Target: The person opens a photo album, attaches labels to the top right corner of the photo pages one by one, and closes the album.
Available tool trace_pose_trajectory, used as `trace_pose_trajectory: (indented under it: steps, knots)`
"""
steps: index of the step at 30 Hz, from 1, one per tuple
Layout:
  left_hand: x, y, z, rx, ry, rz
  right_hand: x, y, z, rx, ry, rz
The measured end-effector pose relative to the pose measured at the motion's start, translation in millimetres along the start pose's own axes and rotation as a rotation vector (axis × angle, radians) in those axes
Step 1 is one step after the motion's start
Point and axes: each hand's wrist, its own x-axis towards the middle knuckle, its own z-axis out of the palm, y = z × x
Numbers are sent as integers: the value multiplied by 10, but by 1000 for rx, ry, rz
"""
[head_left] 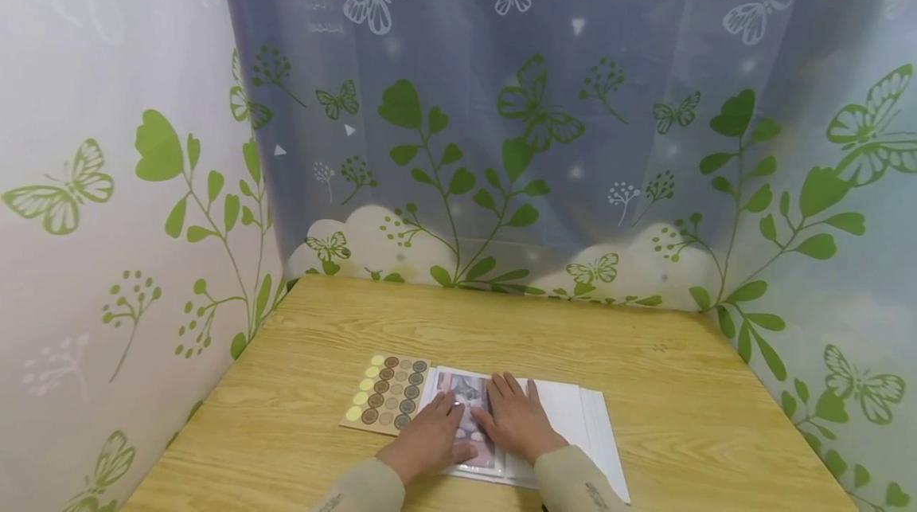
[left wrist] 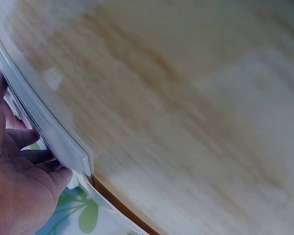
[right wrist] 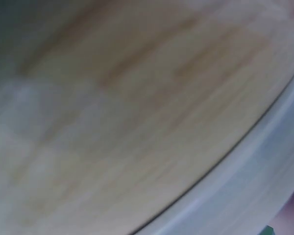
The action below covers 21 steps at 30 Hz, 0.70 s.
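An open white book or stack of white sheets [head_left: 562, 408] lies near the front of the table. On its left part sits a pinkish-grey printed picture [head_left: 466, 389] that looks glossy, perhaps in a clear sleeve. My left hand [head_left: 430, 428] rests on the picture's left side, thumb toward the bottom. Fingers extended, my right hand [head_left: 521, 419] presses along its right edge and onto the white page. The left wrist view has the left hand [left wrist: 24, 181] against the layered page edges [left wrist: 49, 122]. In the right wrist view, a pale page edge [right wrist: 250, 166] hides most of that hand.
A brown sheet with rows of round yellow and dark stickers [head_left: 390, 391] lies at the book's left, partly beside it. The wood-grain table [head_left: 501, 321] extends behind and to both sides. Printed cloth curtains [head_left: 458, 177] with leaves and butterflies surround it on three sides.
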Motion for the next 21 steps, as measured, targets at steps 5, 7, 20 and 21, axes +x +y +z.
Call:
trace_pose_trajectory:
  steps: [5, 7, 20, 21]
  knots:
    - [-7, 2, -20, -3, 0, 3, 30, -13, 2, -6, 1, 6]
    - [-11, 4, -22, -9, 0, 4, 37, -18, 3, -12, 0, 8]
    - [-16, 13, -40, -38, -1, -3, 114, -65, 28, -6, -31, 23]
    - [-17, 12, -41, -34, 4, 0, 114, -70, 30, -4, -30, 22]
